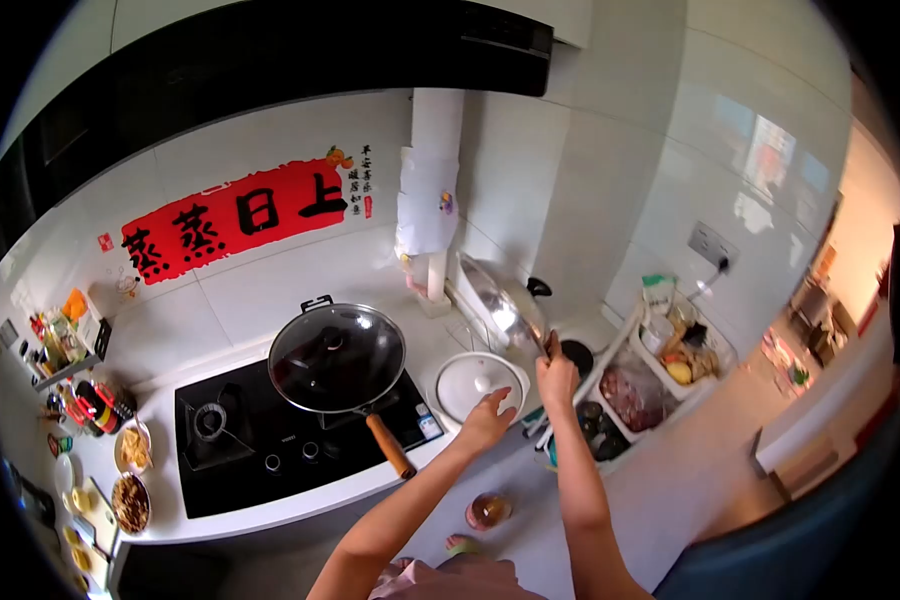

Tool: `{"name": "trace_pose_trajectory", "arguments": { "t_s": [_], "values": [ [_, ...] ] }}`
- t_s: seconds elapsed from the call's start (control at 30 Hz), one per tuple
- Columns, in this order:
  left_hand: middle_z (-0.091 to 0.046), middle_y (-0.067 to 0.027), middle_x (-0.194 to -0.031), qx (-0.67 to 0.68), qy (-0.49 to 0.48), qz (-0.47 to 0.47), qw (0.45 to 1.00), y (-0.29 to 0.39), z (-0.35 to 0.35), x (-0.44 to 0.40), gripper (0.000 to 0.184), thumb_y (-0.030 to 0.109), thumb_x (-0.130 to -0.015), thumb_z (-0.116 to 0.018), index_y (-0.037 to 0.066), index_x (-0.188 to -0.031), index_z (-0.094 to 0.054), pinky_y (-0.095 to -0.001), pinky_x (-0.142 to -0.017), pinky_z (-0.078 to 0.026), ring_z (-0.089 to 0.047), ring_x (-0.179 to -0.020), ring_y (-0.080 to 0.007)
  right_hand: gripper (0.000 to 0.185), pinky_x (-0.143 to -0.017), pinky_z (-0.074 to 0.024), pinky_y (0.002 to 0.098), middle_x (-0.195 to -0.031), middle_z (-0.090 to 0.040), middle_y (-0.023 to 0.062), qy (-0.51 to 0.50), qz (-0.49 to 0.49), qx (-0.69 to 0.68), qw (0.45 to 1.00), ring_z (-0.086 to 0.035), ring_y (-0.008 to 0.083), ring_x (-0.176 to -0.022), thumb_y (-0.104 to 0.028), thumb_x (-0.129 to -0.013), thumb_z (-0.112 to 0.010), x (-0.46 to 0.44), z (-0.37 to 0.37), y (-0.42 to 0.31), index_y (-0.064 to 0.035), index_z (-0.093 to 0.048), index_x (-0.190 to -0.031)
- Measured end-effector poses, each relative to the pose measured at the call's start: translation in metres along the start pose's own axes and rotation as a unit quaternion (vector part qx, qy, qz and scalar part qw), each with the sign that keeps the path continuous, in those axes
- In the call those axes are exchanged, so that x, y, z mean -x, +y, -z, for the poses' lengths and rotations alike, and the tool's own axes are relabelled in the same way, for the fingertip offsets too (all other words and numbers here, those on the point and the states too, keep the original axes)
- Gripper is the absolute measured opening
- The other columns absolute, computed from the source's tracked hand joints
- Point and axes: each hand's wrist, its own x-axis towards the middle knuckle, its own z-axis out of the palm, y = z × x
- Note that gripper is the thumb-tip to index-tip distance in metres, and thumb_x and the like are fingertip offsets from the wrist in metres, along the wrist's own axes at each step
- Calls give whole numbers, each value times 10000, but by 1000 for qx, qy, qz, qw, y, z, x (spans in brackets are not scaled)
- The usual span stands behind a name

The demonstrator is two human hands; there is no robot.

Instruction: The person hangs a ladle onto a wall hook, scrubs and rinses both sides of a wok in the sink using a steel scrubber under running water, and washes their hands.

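Left hand point(492, 420): fingers spread, nothing seen in its grasp, at the near side of the white pot point(460, 388) and just short of the knob point(483, 383); contact with the lid not determinable. Right hand point(557, 376): fingers closed, apparently on the near end of the metal pan point(498, 305); whether on rim or handle is hidden by the fingers. Pan stands tilted on edge behind the pot, near the wall; the grip presumably keeps it from tipping. Pot sits on the counter beside the hob point(290, 490), lidded, probably for easy reach off the burners. Wok point(320, 365) stands lidded on the hob, its wooden handle point(388, 445) turned outward past the front edge, convenient to grasp but liable to be knocked.
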Motion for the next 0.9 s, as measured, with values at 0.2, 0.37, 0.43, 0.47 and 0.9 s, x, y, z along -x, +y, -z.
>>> {"name": "trace_pose_trajectory", "arguments": {
  "t_s": [0.2, 0.37, 0.43, 0.47, 0.9],
  "values": [
    [-536, -199, -1251, 2, 63, 34, 997, -38, -27, -80, 508, 217, -859, -569, 36, -1317, -443, -361, -943, -419, -536, -1119, -318, 508, -679, -493, 472, -808, -643, 245, -66, 24, -57, 996, -627, 406, -732, -187, -777, -528, -56, -84, 20, -52, -510, -1266],
    [-550, -168, -1248, 4, 117, 82, 990, -67, -43, -109, 490, 176, -876, -557, 38, -1331, -436, -328, -885, -449, -576, -1057, -260, 433, -698, -485, 504, -788, -635, 256, -90, 18, -98, 991, -620, 427, -748, -206, -772, -518, -71, -130, 30, -50, -565, -1174],
    [-562, -157, -1227, 41, 129, 100, 986, -81, -46, -117, 455, 150, -887, -535, 25, -1316, -446, -301, -855, -451, -580, -1040, -228, 427, -703, -486, 504, -790, -634, 257, -103, 16, -104, 989, -620, 429, -752, -209, -770, -521, -76, -135, 26, -41, -572, -1160],
    [-562, -157, -1227, 40, 132, 106, 985, -89, -48, -118, 455, 150, -887, -535, 25, -1316, -446, -301, -855, -451, -580, -1040, -228, 422, -707, -487, 503, -792, -634, 259, -109, 9, -104, 988, -619, 431, -756, -213, -769, -524, -75, -137, 26, -31, -578, -1146],
    [-624, -115, -1065, 58, 165, 129, 976, -90, -43, -118, 361, 131, -892, -508, 31, -1238, -502, -283, -817, -446, -580, -944, -180, 404, -697, -485, 508, -784, -644, 235, -143, 17, -142, 979, -620, 430, -752, -292, -790, -606, -77, -165, 40, -36, -566, -1100]
  ]
}}
